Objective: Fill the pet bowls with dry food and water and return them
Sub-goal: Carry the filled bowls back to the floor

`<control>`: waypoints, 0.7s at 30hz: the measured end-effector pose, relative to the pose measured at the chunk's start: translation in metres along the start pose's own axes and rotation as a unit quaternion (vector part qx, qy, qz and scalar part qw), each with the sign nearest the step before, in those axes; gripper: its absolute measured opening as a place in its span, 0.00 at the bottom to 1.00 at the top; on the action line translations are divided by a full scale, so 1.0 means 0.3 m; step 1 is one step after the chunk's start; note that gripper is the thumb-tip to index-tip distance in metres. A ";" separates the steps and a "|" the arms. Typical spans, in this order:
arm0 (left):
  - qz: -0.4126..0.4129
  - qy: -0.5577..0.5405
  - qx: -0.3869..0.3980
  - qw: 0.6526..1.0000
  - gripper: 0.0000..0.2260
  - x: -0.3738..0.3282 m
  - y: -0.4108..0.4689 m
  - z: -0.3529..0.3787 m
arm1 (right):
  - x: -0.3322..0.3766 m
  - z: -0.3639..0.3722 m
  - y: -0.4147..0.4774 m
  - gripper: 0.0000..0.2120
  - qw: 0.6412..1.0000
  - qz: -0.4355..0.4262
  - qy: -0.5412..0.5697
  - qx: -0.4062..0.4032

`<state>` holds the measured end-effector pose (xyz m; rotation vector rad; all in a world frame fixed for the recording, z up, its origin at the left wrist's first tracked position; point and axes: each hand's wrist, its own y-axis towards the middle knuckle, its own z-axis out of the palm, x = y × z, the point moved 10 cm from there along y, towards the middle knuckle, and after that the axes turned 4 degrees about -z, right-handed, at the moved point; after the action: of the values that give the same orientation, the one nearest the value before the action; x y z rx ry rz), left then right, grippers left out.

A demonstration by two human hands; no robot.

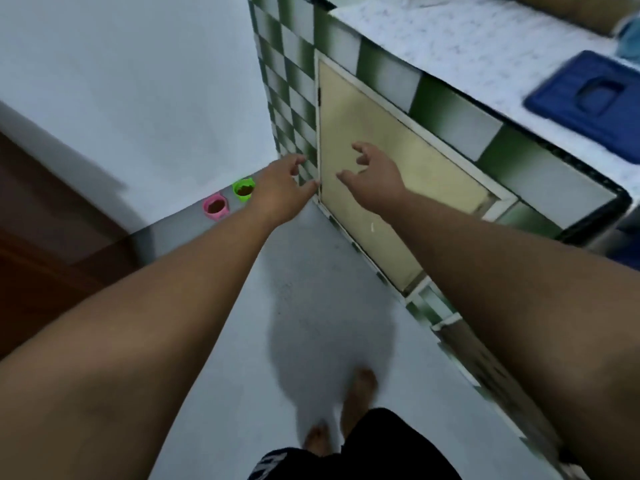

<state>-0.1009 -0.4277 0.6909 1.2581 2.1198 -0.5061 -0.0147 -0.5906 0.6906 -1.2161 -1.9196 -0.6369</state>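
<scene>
Pale floor, green-and-white checked tile counter at 2 o'clock | round pink plastic bowl and round green plastic bowl, brown kibble inside, on floor at 9 o'clock | left hand, right hand: fingers loosely curled, empty

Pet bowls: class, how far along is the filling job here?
Done: the pink bowl and green bowl stand on the floor by the wall, each holding something brown, probably dry food. In hand: nothing; the left hand and right hand reach forward empty. Left: no water shows, so that seems outstanding.
</scene>
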 end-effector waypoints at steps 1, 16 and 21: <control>0.015 -0.005 0.005 1.000 0.24 -0.057 -0.032 0.035 | -0.026 -0.055 -0.043 0.31 1.000 0.007 -0.001 -0.017; 0.206 -0.033 0.101 0.973 0.22 -1.022 -0.659 0.667 | -0.532 -1.036 -0.843 0.25 0.975 0.067 0.021 -0.212; 0.239 -0.052 0.168 0.955 0.21 -1.315 -0.930 0.987 | -0.789 -1.369 -1.146 0.26 0.953 0.124 0.007 -0.277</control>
<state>-0.1131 -0.9920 0.7427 1.8240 1.6018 -0.7118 -0.1283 -1.1633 0.7349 -1.7568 -1.5822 -1.0850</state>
